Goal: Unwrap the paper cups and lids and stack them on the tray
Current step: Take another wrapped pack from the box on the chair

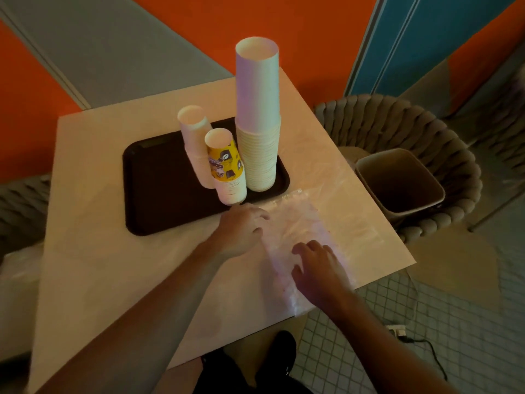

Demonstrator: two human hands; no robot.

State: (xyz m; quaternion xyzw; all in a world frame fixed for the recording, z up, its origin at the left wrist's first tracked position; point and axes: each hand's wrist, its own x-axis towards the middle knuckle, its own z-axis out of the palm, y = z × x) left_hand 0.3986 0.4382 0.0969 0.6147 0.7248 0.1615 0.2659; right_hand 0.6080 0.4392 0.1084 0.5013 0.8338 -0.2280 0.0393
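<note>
A dark brown tray point(159, 194) lies on the pale table point(91, 251). Three cup stacks stand on its right part: a tall white stack point(258, 115), a short white stack point(196, 137) and a stack topped by a yellow printed cup point(227, 166). A clear plastic wrapper point(301, 223) lies flat on the table, right of the tray's front corner. My left hand point(241, 228) rests on the wrapper's left edge with fingers curled on the film. My right hand point(318, 268) lies on the wrapper's near part, fingers spread. I cannot tell what the wrapper holds.
A beige waste bin point(397, 180) sits on a woven grey chair point(443, 143) right of the table. Another woven chair point(17, 206) is at the left. The table's right corner point(412, 261) is close to the wrapper. A cable lies on the tiled floor point(426, 345).
</note>
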